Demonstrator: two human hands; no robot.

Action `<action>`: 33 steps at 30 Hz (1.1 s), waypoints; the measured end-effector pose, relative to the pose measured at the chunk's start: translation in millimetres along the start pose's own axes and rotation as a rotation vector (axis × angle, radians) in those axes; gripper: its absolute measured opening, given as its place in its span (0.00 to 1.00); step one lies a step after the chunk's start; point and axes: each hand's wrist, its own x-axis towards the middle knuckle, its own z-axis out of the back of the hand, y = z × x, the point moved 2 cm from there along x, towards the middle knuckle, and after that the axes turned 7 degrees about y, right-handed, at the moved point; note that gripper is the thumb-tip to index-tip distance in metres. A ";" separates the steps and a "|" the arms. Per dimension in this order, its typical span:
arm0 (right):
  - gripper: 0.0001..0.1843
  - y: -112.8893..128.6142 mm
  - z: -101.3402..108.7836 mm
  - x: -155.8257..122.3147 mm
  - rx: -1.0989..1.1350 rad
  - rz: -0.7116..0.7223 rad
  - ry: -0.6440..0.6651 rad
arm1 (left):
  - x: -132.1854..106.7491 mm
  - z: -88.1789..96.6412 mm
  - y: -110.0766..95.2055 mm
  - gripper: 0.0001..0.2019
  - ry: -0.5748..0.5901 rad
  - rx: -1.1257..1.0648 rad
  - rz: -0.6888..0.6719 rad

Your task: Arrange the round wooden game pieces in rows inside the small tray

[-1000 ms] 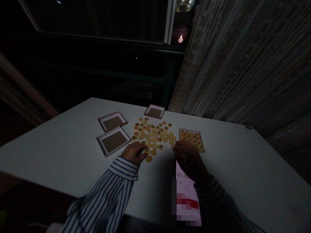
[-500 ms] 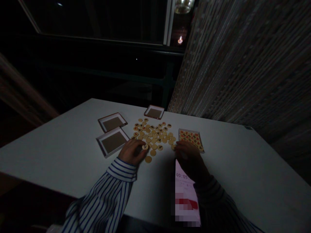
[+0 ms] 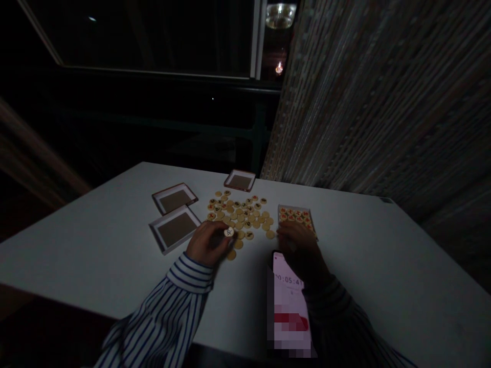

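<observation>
My left hand is closed, pinching a round wooden xiangqi piece with a dark character between thumb and fingertips, just above the table. Many similar discs lie in a loose pile beyond it, some face up with red or black characters, others blank side up. My right hand hovers in shadow over the near side of a shallow box holding rows of red-marked pieces. Its fingers are curled, and darkness hides whether anything is between them. One loose disc lies just left of its fingertips.
Two shallow trays, one brown-rimmed and one pale, lie left of the pile. Another tray sits at the table's far edge. A lit phone showing a timer lies below my right hand. A bead curtain hangs at right.
The view has shifted slightly. My left hand still pinches the same piece. My right hand has moved a little relative to the loose disc near its fingertips, which stays on the table.
</observation>
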 end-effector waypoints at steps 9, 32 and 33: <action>0.07 -7.9 7.5 1.0 0.000 -0.055 -0.075 | 11.6 -1.1 -14.2 0.09 0.097 0.023 -0.008; 0.08 -17.6 17.9 -2.8 0.030 -0.204 -0.197 | 56.2 -45.9 -62.0 0.10 0.127 -0.065 -0.053; 0.08 -17.7 18.6 -2.7 0.031 -0.208 -0.201 | 57.7 -49.6 -63.5 0.10 0.132 -0.087 -0.039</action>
